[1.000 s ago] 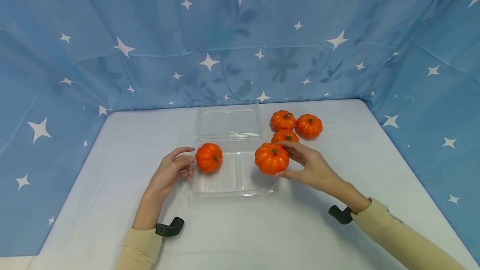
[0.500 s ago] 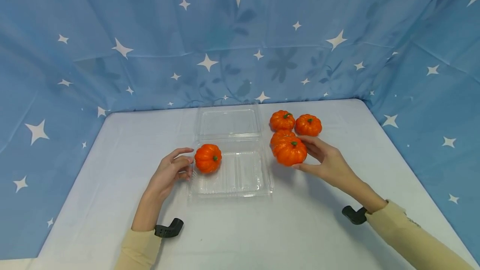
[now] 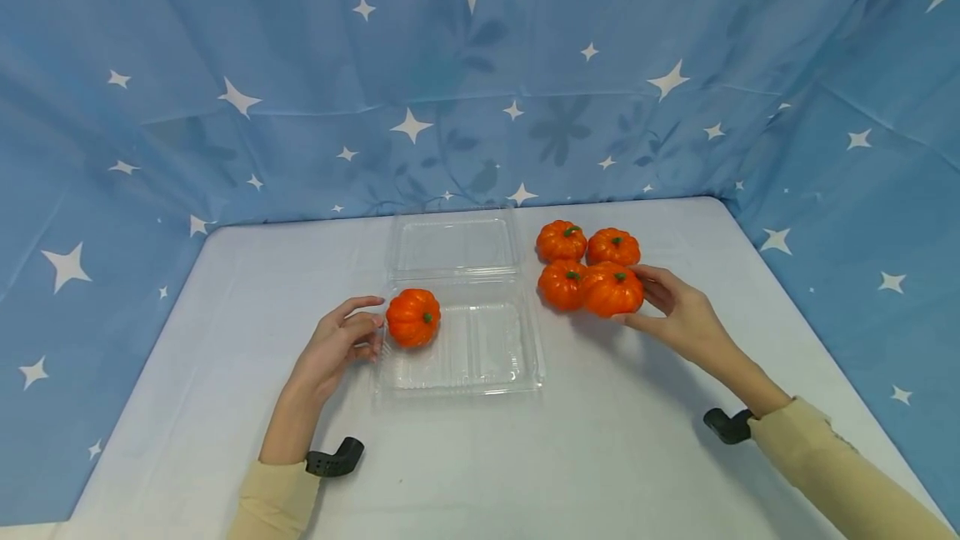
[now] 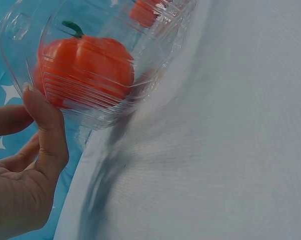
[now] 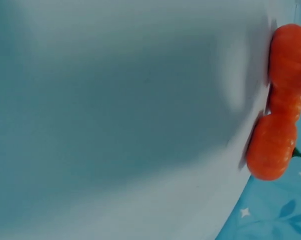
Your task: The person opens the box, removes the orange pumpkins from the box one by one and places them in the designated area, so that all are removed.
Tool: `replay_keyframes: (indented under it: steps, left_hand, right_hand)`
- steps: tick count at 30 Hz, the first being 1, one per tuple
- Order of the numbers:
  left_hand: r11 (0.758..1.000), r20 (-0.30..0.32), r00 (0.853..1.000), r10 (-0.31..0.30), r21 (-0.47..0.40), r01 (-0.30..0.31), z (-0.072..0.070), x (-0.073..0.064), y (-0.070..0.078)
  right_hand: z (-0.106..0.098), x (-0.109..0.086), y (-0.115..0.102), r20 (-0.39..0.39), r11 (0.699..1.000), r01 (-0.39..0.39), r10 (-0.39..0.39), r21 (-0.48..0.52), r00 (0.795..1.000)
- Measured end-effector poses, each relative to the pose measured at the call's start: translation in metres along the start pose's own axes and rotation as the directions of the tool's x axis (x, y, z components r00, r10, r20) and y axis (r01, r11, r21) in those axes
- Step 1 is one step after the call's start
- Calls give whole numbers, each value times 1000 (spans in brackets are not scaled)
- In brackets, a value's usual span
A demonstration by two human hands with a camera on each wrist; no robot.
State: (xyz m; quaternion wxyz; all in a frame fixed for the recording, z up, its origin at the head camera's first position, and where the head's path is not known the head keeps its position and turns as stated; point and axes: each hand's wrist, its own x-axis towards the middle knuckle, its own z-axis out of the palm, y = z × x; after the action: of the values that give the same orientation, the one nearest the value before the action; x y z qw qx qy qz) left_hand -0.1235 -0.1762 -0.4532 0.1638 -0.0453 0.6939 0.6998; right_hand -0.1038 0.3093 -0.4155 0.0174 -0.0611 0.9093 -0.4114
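Note:
A clear plastic clamshell container (image 3: pixel 495 390) stands with its lid folded back. One small orange toy pumpkin (image 3: pixel 413 317) sits in the left part of its base. My left hand (image 3: pixel 333 348) holds the container's left rim; in the left wrist view the thumb (image 4: pixel 45 120) lies against the plastic wall, the other fingers behind it. My right hand (image 3: pixel 686 315) grips another toy pumpkin (image 3: pixel 612 290) from its right side, thumb in front and fingers behind. This pumpkin overlaps a neighbouring pumpkin (image 3: pixel 561 284); contact between them is unclear. In the right wrist view my hand is not visible.
Two more toy pumpkins, one at the back left (image 3: pixel 561 241) and one at the back right (image 3: pixel 614 247), stand behind. The open lid (image 3: pixel 454 244) lies toward the table's far edge. A blue star-patterned curtain (image 3: pixel 465 90) hangs behind the white table (image 3: pixel 465 465).
My right hand has carried its pumpkin rightward from above the container's right edge to the pumpkin group, bringing the four into two rows. My left hand stays at the container.

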Motion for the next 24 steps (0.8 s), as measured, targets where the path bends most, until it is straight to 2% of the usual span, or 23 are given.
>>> replay_keyframes:
  steps: [14,24]
  left_hand:
    - [1000,6,1000,0,-4,0,-1,0,0]
    - [1000,1,1000,4,3,-4,0,0,1]
  right_hand:
    - [1,13,18,-13,988,-143,142,-60,990]
    - [9,21,23,-29,984,-147,145,-100,989]
